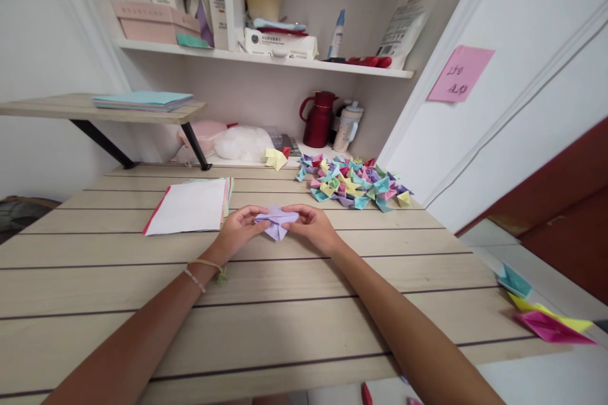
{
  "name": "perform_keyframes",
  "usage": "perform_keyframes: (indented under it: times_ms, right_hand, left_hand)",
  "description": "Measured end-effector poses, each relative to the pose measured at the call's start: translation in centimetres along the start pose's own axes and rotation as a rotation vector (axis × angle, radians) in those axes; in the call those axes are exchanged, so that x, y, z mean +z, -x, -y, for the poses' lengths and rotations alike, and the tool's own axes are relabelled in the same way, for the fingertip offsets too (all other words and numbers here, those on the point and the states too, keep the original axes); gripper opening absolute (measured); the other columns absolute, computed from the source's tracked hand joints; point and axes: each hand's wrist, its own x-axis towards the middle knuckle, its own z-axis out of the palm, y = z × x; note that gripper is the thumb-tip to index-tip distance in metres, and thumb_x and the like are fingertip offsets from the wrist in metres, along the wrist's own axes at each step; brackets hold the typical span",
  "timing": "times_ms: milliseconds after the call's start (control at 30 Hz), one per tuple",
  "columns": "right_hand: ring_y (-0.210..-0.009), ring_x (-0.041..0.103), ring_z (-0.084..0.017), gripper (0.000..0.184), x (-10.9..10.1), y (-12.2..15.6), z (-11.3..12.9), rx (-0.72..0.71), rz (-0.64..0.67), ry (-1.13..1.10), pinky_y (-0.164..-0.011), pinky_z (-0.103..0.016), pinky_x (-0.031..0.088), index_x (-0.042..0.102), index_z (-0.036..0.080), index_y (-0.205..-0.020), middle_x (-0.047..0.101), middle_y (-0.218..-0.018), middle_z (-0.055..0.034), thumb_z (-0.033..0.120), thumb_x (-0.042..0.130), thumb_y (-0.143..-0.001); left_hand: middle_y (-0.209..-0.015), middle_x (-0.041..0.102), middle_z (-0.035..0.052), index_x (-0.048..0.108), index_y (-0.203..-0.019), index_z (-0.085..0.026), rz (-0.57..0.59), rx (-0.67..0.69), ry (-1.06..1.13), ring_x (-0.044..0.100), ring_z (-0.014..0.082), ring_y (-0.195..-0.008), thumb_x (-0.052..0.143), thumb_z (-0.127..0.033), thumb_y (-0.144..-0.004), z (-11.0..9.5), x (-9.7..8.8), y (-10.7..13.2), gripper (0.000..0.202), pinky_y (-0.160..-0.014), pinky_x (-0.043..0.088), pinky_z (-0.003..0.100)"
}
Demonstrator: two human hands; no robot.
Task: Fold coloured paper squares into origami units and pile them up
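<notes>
A partly folded lilac paper (276,223) rests just above the wooden table (266,323), held between both hands. My left hand (239,230) pinches its left edge with closed fingers. My right hand (311,223) grips its right edge the same way. A stack of square paper sheets (190,205), white side up, lies to the left of my left hand. A heap of several folded paper pieces (354,183) in pastel colours sits behind and to the right of my right hand.
A yellow folded piece (275,158) lies near the back. A red jug (319,119) and a cup (348,126) stand by the wall. Shelves with boxes hang above. A small side shelf (95,111) juts out left. Loose coloured papers (546,323) lie at the table's right edge.
</notes>
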Motion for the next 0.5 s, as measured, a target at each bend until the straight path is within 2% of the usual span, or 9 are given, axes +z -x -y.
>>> perform_keyframes:
  times_ms: [200, 367, 500]
  right_hand:
    - [-0.072, 0.060, -0.014, 0.037, 0.0, -0.2, 0.0, -0.039, -0.007, -0.132, -0.071, -0.030, 0.049, 0.066, 0.017, -0.093, 0.067, -0.082, -0.0033, 0.028, 0.075, -0.059]
    - [-0.064, 0.059, -0.012, 0.030, 0.1, -0.2, -0.1, -0.035, 0.003, -0.137, -0.067, -0.029, 0.048, 0.067, 0.017, -0.089, 0.065, -0.070, -0.0009, 0.031, 0.073, -0.063]
    - [-0.063, 0.058, -0.013, 0.036, 0.1, 0.0, -0.3, -0.042, 0.026, -0.037, -0.061, -0.026, 0.046, 0.066, 0.017, -0.089, 0.065, -0.071, -0.0013, 0.033, 0.075, -0.058]
  left_hand:
    - [-0.082, 0.067, 0.0044, 0.061, -0.084, -0.012, 0.116, -0.020, 0.038, 0.064, 0.0175, -0.076, 0.080, -0.012, -0.044, 0.8, -0.1, 0.0, 0.044, -0.072, 0.052, 0.032]
    - [-0.083, 0.067, 0.0039, 0.062, -0.081, -0.012, 0.093, 0.055, 0.064, 0.064, 0.0164, -0.078, 0.079, -0.012, -0.047, 1.3, 0.0, -0.1, 0.038, -0.078, 0.051, 0.032]
    - [-0.081, 0.067, 0.0036, 0.062, -0.080, -0.012, 0.069, 0.045, 0.076, 0.064, 0.0156, -0.077, 0.078, -0.015, -0.052, 1.0, 0.1, -0.1, 0.032, -0.078, 0.051, 0.032]
